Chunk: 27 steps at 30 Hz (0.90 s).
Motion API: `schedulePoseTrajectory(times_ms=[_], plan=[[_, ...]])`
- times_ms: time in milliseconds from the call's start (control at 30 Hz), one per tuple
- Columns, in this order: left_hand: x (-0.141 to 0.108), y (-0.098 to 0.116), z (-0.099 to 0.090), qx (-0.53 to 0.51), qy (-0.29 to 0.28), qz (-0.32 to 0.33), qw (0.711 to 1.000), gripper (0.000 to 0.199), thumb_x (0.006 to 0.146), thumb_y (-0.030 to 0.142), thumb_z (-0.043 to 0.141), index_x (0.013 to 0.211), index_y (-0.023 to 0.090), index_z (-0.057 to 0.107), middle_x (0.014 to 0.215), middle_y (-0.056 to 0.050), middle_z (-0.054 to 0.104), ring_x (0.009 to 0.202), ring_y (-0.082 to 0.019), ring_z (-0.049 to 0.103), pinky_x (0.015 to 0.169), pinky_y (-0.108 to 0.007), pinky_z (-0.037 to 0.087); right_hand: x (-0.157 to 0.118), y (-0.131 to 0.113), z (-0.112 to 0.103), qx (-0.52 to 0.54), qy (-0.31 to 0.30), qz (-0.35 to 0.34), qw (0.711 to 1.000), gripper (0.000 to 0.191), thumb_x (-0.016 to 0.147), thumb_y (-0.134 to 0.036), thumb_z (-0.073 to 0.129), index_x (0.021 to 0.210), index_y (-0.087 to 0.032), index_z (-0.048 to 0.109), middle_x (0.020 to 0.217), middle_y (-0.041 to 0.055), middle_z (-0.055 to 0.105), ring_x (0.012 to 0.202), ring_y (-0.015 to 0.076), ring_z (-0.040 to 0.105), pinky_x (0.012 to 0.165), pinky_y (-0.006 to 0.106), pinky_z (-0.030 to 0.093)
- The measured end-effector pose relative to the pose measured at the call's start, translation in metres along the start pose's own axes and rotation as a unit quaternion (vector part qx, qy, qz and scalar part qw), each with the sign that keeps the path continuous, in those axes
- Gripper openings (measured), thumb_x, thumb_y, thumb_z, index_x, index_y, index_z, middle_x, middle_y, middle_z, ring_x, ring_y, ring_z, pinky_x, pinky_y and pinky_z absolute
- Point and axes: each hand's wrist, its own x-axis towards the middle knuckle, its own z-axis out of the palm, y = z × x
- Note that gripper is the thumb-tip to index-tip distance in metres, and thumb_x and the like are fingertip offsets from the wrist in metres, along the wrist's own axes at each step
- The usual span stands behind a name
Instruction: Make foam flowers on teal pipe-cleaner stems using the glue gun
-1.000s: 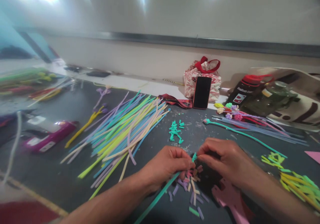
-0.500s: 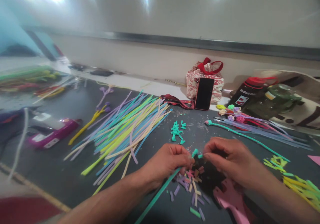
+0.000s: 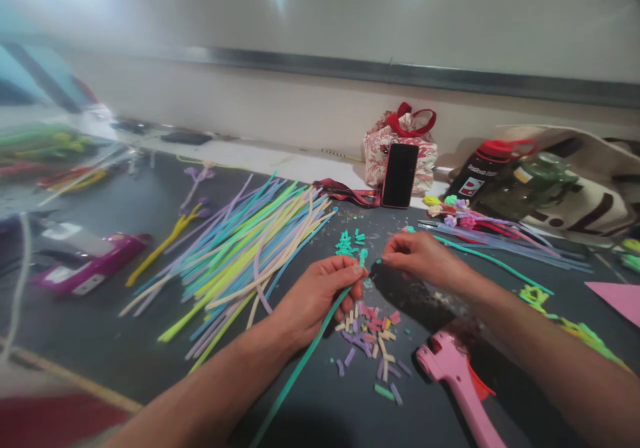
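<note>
My left hand (image 3: 320, 288) is closed around a long teal pipe cleaner (image 3: 310, 355), which trails down toward the bottom edge. Its upper end stands out above the thumb, with short teal bits on it. Just to the right, my right hand (image 3: 420, 258) pinches thumb and fingers together; a tiny teal piece (image 3: 379, 260) shows at the fingertips. Behind my left hand lies a small pile of cut teal pieces (image 3: 346, 243). In front of both hands are scattered purple, cream and pink cut pieces (image 3: 370, 335).
A large bundle of pastel pipe cleaners (image 3: 240, 255) lies left. A pink handled tool (image 3: 457, 375) rests at lower right, a purple tool (image 3: 95, 265) far left. Behind stand a phone (image 3: 400, 176), a patterned bag (image 3: 375, 155) and a black bottle (image 3: 477, 171). Finished-looking pipe-cleaner flowers (image 3: 465, 218) lie right.
Both hands have moved up and away from the cut pieces, uncovering more of them and the pink tool. The right hand has drawn apart from the teal end. The view has tilted down.
</note>
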Motion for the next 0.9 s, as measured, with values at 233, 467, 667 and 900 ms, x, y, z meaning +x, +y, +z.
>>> schedulePoseTrajectory(times_ms=[233,467,667,900], plan=[[0.000,0.003,-0.003,0.007,-0.004,0.001,1.000,0.014,0.076,0.030,0.055,0.075,0.016,0.055,0.054,0.005,0.049,0.037,-0.002,0.038,0.034,-0.013,0.023,0.030,0.012,0.005,-0.071,-0.025,-0.009,0.997,0.006,0.068,-0.022,0.054,0.065,-0.018,0.057,0.053,-0.0048,0.056,0.041,0.0092,0.052,0.042,0.019,0.036],[-0.002,0.002,-0.002,-0.010,-0.032,0.017,0.999,0.013,0.076,0.028,0.056,0.073,0.015,0.054,0.055,0.005,0.050,0.036,-0.002,0.038,0.032,-0.013,0.024,0.010,0.011,-0.007,-0.174,0.013,-0.040,0.984,0.009,0.072,-0.024,0.054,0.068,-0.019,0.059,0.056,-0.0015,0.058,0.050,0.0130,0.053,0.049,0.023,0.035],[0.000,0.000,-0.001,0.002,-0.025,0.006,1.000,0.014,0.075,0.029,0.057,0.073,0.015,0.054,0.055,0.004,0.050,0.036,-0.002,0.038,0.031,-0.012,0.024,-0.014,0.000,-0.003,-0.190,0.053,-0.078,0.977,0.013,0.077,-0.018,0.049,0.082,-0.019,0.061,0.075,0.0010,0.063,0.066,0.0143,0.056,0.061,0.024,0.037],[0.000,0.002,-0.002,0.006,-0.012,0.023,1.000,0.013,0.076,0.026,0.055,0.071,0.015,0.054,0.054,0.004,0.050,0.036,-0.002,0.038,0.031,-0.012,0.025,-0.027,-0.009,0.006,-0.162,0.076,-0.075,0.981,0.013,0.081,-0.024,0.047,0.079,-0.018,0.058,0.072,0.0002,0.061,0.062,0.0129,0.056,0.057,0.023,0.037]])
